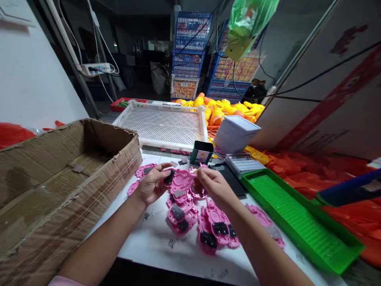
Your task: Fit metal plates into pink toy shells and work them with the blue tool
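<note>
Between my hands, just above the table, is a pink plastic shell with a round recess and a black piece at its left end. My left hand grips that left end, thumb on top. At the opposite end, the fingers of my right hand are pinched together on the shell's edge; whether a small piece is also between them is hidden. Below lies a pile of similar pink shells with grey and black pieces on them. More pink shells overlap to the right, near my right forearm.
An open cardboard box borders the left side. Behind stand a white perforated tray and a dark green tin. At right are a black grid tray, a long green tray and stacked white trays. A green bag hangs overhead.
</note>
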`<state>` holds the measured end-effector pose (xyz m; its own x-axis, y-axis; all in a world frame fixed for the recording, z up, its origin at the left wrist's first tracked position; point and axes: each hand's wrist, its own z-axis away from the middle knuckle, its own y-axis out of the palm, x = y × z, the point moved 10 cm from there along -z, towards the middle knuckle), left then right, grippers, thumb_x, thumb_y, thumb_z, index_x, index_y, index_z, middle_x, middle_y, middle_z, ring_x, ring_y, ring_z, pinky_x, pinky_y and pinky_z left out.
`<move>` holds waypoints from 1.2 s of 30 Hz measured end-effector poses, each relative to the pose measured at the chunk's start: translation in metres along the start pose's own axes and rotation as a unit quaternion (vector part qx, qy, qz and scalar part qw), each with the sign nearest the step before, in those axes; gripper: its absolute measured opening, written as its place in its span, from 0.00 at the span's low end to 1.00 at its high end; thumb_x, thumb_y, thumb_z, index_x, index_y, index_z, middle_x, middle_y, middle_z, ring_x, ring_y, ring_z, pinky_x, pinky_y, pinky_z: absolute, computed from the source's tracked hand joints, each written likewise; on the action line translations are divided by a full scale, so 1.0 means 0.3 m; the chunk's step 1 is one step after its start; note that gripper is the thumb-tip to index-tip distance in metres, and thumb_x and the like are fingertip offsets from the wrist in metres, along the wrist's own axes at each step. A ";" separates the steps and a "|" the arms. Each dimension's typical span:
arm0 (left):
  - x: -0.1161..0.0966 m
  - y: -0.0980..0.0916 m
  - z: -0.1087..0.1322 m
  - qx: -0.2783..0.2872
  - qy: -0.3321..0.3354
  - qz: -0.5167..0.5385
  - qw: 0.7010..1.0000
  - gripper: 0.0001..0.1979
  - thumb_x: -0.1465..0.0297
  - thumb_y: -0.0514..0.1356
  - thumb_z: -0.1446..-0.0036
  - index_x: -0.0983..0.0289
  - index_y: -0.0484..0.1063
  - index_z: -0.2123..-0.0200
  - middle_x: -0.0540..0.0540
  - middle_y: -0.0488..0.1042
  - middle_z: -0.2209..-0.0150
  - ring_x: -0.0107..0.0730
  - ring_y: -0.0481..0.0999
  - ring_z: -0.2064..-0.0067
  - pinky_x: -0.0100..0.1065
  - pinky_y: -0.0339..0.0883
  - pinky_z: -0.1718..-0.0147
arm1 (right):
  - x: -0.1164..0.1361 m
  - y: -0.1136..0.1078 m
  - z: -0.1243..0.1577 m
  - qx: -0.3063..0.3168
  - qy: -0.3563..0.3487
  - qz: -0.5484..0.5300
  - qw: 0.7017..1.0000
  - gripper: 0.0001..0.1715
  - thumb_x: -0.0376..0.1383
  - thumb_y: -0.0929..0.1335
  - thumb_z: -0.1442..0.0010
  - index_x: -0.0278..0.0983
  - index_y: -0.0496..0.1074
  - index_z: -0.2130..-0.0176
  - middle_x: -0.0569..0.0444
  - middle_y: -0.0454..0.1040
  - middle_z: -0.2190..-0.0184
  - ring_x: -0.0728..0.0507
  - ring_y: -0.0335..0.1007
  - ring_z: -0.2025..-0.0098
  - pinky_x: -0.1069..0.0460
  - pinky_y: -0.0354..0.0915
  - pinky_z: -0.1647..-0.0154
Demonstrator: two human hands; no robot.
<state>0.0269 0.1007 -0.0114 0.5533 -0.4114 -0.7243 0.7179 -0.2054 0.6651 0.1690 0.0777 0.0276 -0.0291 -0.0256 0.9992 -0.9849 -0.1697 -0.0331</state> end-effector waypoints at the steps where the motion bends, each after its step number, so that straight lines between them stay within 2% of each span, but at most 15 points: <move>1: -0.011 0.001 0.004 0.005 -0.001 0.021 1.000 0.18 0.78 0.69 0.54 0.66 0.74 0.57 0.53 0.78 0.67 0.26 0.77 0.72 0.23 0.73 0.74 | 0.027 0.003 -0.030 0.007 -0.012 0.043 0.999 0.40 0.68 0.60 0.47 0.34 0.70 0.74 0.55 0.67 0.81 0.51 0.62 0.82 0.55 0.57 0.83; 3: -0.035 0.005 0.009 0.017 0.008 0.055 0.998 0.22 0.79 0.67 0.53 0.64 0.72 0.53 0.53 0.79 0.63 0.27 0.78 0.69 0.25 0.75 0.71 | 0.057 -0.003 -0.117 -0.008 -0.020 0.203 0.979 0.42 0.63 0.52 0.38 0.33 0.73 0.67 0.51 0.71 0.76 0.49 0.66 0.78 0.54 0.61 0.79; 4: -0.048 0.006 0.010 0.022 0.015 0.072 0.997 0.23 0.80 0.67 0.53 0.64 0.72 0.52 0.53 0.79 0.62 0.27 0.79 0.68 0.26 0.76 0.69 | 0.062 -0.004 -0.170 -0.019 -0.020 0.312 0.950 0.39 0.57 0.51 0.34 0.32 0.74 0.64 0.50 0.73 0.74 0.49 0.68 0.76 0.54 0.63 0.76; 5: -0.059 0.005 0.009 0.025 0.026 0.087 0.996 0.23 0.80 0.66 0.54 0.64 0.71 0.52 0.52 0.79 0.62 0.27 0.79 0.68 0.26 0.76 0.68 | 0.056 0.004 -0.225 -0.020 -0.018 0.431 0.902 0.34 0.51 0.52 0.32 0.33 0.74 0.63 0.49 0.75 0.71 0.48 0.71 0.71 0.54 0.65 0.71; 6: -0.070 0.000 0.006 0.024 0.037 0.101 0.994 0.22 0.81 0.65 0.55 0.64 0.72 0.54 0.52 0.79 0.63 0.26 0.78 0.68 0.27 0.76 0.66 | 0.040 0.016 -0.280 -0.015 -0.013 0.492 0.870 0.27 0.46 0.56 0.32 0.33 0.75 0.64 0.48 0.76 0.68 0.46 0.72 0.67 0.54 0.65 0.66; 8: -0.084 -0.018 -0.005 0.011 0.059 0.125 0.990 0.19 0.83 0.64 0.57 0.66 0.73 0.59 0.51 0.79 0.67 0.26 0.78 0.69 0.27 0.76 0.63 | -0.010 0.046 -0.378 0.000 -0.005 0.555 0.832 0.16 0.36 0.62 0.35 0.32 0.76 0.63 0.44 0.77 0.61 0.44 0.73 0.59 0.53 0.64 0.60; 11: -0.083 -0.053 -0.021 -0.023 0.072 0.153 0.985 0.14 0.84 0.63 0.58 0.66 0.72 0.66 0.51 0.79 0.69 0.26 0.78 0.68 0.27 0.76 0.60 | -0.096 0.081 -0.478 0.013 0.014 0.610 0.792 0.14 0.30 0.62 0.38 0.32 0.76 0.58 0.39 0.75 0.54 0.41 0.73 0.54 0.51 0.65 0.56; 14: -0.073 -0.076 -0.027 -0.052 0.071 0.184 0.979 0.14 0.84 0.62 0.59 0.66 0.72 0.66 0.50 0.79 0.69 0.25 0.78 0.69 0.29 0.76 0.59 | -0.155 0.088 -0.527 0.003 0.036 0.651 0.758 0.16 0.30 0.60 0.35 0.30 0.73 0.53 0.37 0.74 0.52 0.39 0.73 0.52 0.48 0.67 0.54; 18: -0.066 -0.065 -0.024 -0.047 0.067 0.191 0.978 0.14 0.83 0.62 0.58 0.66 0.72 0.66 0.50 0.78 0.70 0.26 0.77 0.69 0.33 0.76 0.57 | -0.193 0.089 -0.549 -0.004 0.064 0.677 0.733 0.15 0.38 0.63 0.33 0.31 0.71 0.52 0.45 0.75 0.54 0.43 0.73 0.53 0.44 0.69 0.51; 23: -0.058 -0.057 -0.019 -0.035 0.065 0.159 0.984 0.12 0.82 0.62 0.56 0.66 0.72 0.66 0.50 0.77 0.70 0.28 0.77 0.69 0.34 0.75 0.57 | -0.198 0.105 -0.553 0.011 0.067 0.681 0.729 0.16 0.41 0.65 0.34 0.32 0.72 0.53 0.47 0.75 0.53 0.43 0.73 0.52 0.43 0.69 0.49; 28: -0.048 -0.066 -0.030 -0.034 0.065 0.139 0.988 0.13 0.81 0.64 0.57 0.65 0.71 0.65 0.51 0.77 0.70 0.29 0.78 0.70 0.33 0.76 0.61 | -0.187 0.114 -0.543 0.037 0.064 0.654 0.753 0.14 0.41 0.66 0.35 0.32 0.73 0.57 0.48 0.76 0.56 0.44 0.73 0.53 0.43 0.70 0.49; 31: -0.057 -0.059 -0.035 -0.028 0.078 0.123 0.989 0.16 0.80 0.66 0.59 0.65 0.70 0.64 0.52 0.78 0.69 0.31 0.79 0.68 0.30 0.76 0.64 | -0.150 0.099 -0.523 0.024 0.058 0.619 0.783 0.11 0.39 0.68 0.38 0.32 0.74 0.61 0.49 0.77 0.60 0.44 0.74 0.55 0.44 0.70 0.50; 33: -0.068 -0.053 -0.033 -0.031 0.091 0.102 0.990 0.18 0.80 0.67 0.61 0.65 0.70 0.63 0.53 0.79 0.65 0.33 0.80 0.66 0.29 0.76 0.65 | -0.104 0.082 -0.493 0.001 0.040 0.584 0.811 0.07 0.34 0.69 0.39 0.32 0.76 0.65 0.47 0.79 0.63 0.43 0.75 0.56 0.46 0.69 0.52; 36: -0.075 -0.047 -0.027 -0.047 0.095 0.047 0.993 0.22 0.79 0.69 0.64 0.66 0.71 0.62 0.55 0.79 0.60 0.36 0.81 0.63 0.31 0.76 0.65 | -0.020 0.045 -0.400 -0.051 -0.014 0.511 0.858 0.09 0.28 0.66 0.41 0.32 0.78 0.64 0.45 0.80 0.63 0.42 0.76 0.56 0.49 0.68 0.53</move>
<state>0.0079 0.1198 -0.0060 0.6827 -0.2471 -0.6876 0.6912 -0.0867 0.7174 0.1355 0.1939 0.0237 -0.8840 -0.1340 0.4478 -0.4567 0.0435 -0.8886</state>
